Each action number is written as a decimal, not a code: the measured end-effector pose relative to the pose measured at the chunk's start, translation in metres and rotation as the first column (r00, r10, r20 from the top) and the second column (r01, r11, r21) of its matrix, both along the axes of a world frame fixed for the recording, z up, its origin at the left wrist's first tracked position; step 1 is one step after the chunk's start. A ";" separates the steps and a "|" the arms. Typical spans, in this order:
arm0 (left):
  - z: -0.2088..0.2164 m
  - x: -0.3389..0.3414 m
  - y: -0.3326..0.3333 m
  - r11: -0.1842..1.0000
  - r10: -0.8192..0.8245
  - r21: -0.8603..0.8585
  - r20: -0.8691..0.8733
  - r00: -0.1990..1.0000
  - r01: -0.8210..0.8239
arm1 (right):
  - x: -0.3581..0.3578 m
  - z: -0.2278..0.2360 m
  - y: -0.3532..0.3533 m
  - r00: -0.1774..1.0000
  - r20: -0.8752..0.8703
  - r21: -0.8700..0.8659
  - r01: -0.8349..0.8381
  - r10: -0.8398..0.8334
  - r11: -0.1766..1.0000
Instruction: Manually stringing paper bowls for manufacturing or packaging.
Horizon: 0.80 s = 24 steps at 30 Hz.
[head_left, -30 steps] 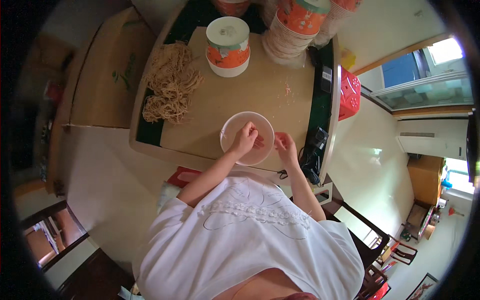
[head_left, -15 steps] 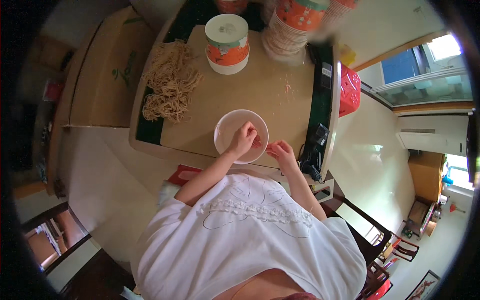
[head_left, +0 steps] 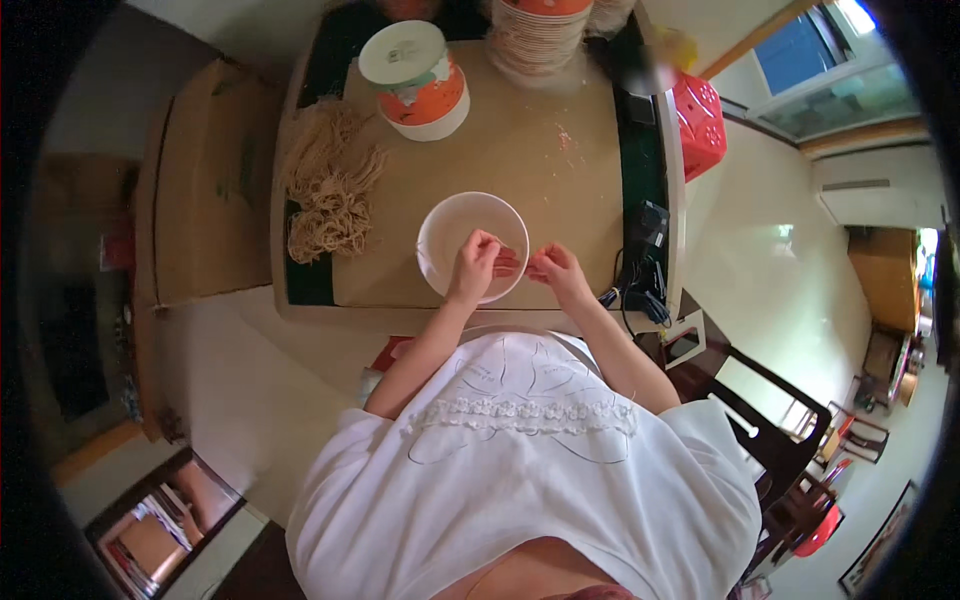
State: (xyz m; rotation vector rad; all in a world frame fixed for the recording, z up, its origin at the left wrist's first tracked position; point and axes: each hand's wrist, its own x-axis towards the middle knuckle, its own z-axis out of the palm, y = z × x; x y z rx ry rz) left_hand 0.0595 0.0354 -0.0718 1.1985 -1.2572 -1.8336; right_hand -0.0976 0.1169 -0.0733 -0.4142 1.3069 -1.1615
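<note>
A white round bowl [head_left: 433,232] stands near the front edge of the cardboard-covered table. My left hand [head_left: 478,266] is over the bowl, fingers closed in a pinch. At the bowl's right rim is my right hand [head_left: 560,270], its thumb and fingertips also pressed together. The fingertips of the two hands face each other a short way apart; whatever is in them is too small to make out. Left of the bowl lies a loose heap of thin beige strands [head_left: 330,195]. Behind it stands an orange-and-white paper tub [head_left: 425,100] with a white top.
A stack of paper bowls in clear plastic [head_left: 538,45] stands at the back. Small reddish crumbs [head_left: 568,150] are scattered on the cardboard [head_left: 520,165]. Black cables and a device [head_left: 645,280] lie along the right edge. A cardboard box [head_left: 205,190] is on the left, a red stool [head_left: 697,125] right.
The head view has shifted, so the table's things appear moved. My right hand has risen slightly toward the level of my left. Both hands stay at the bowl with fingers pinched.
</note>
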 end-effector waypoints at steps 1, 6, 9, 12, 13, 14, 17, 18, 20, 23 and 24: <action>0.018 -0.002 -0.002 0.972 0.031 0.237 -0.129 0.991 0.001 | -0.004 0.000 -0.002 0.997 0.069 0.001 0.029 -0.029 1.000; 0.033 -0.002 -0.006 0.957 0.027 0.289 -0.059 0.998 -0.009 | -0.007 0.007 0.007 0.990 -0.001 -0.047 -0.141 0.141 0.989; 0.031 -0.001 -0.003 0.964 0.015 0.267 -0.041 0.999 -0.004 | -0.001 0.010 0.007 0.988 -0.021 -0.048 -0.155 0.154 0.987; 0.032 0.000 -0.002 0.957 0.007 0.291 -0.044 0.999 0.006 | -0.003 0.018 0.002 0.969 -0.116 0.068 -0.209 0.216 0.976; 0.033 0.001 -0.002 0.957 0.008 0.289 -0.044 0.999 0.005 | -0.004 0.017 0.003 0.976 -0.094 0.079 -0.187 0.194 0.979; 0.034 0.001 -0.002 0.958 0.010 0.287 -0.046 0.999 0.004 | -0.004 0.016 0.003 0.982 -0.073 0.091 -0.167 0.173 0.982; 0.038 0.001 -0.003 0.964 0.017 0.265 -0.028 0.999 -0.009 | -0.001 0.008 0.008 0.984 0.135 0.005 0.114 -0.113 0.994; 0.038 0.001 -0.003 0.965 0.012 0.263 -0.027 1.000 -0.004 | 0.000 0.004 0.008 0.984 0.137 0.003 0.118 -0.117 0.993; 0.038 0.002 -0.004 0.967 -0.010 0.255 -0.008 1.000 0.011 | 0.002 -0.004 0.008 0.999 -0.052 -0.018 -0.007 0.006 1.000; 0.038 0.001 0.000 0.969 -0.018 0.248 -0.006 1.000 0.019 | 0.005 -0.013 0.001 0.981 -0.101 0.015 -0.162 0.163 0.987; 0.038 0.001 0.001 0.969 -0.020 0.246 -0.005 1.000 0.020 | 0.005 -0.013 0.001 0.982 -0.100 0.012 -0.161 0.161 0.987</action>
